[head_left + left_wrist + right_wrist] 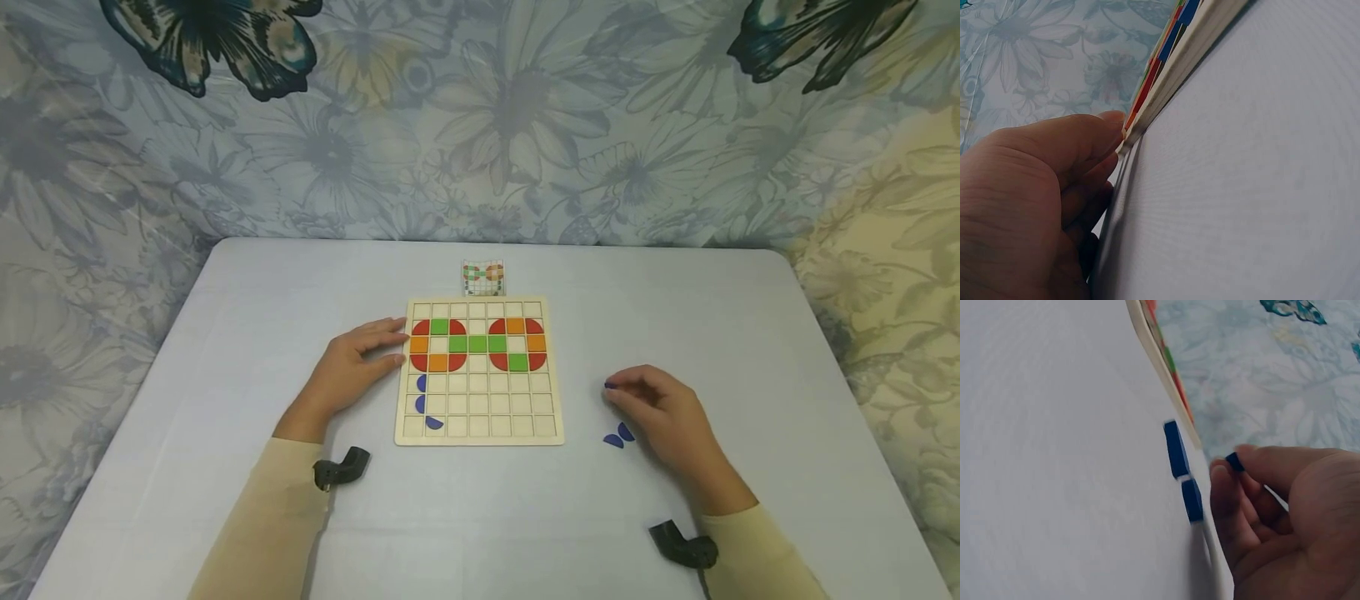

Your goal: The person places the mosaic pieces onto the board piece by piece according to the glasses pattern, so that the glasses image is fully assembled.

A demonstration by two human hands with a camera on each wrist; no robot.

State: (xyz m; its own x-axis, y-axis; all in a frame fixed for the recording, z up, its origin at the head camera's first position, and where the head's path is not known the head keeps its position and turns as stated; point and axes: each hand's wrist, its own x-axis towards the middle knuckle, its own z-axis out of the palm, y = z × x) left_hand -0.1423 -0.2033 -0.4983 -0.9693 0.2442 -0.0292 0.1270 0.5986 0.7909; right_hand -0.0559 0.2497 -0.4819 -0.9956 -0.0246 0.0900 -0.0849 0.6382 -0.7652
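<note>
A square wooden grid board (477, 440) lies mid-table, with red, orange and green pieces set in its upper rows. Three blue half-circle pieces (420, 404) rest along its lower left. My left hand (352, 367) touches the board's left edge with extended fingers and thumb; the left wrist view shows the thumb (1100, 134) against that edge. To the right of the board, my right hand (667, 417) pinches a blue half-circle piece (1234, 462) between thumb and fingertips. Two more blue half-circle pieces (613, 441) lie on the table just below this hand.
A small pattern card (483, 278) with a coloured grid picture sits behind the board's top edge. The white table (480, 525) ends at a flower-and-butterfly printed backdrop (517, 108). Black camera mounts (341, 468) sit at both wrists.
</note>
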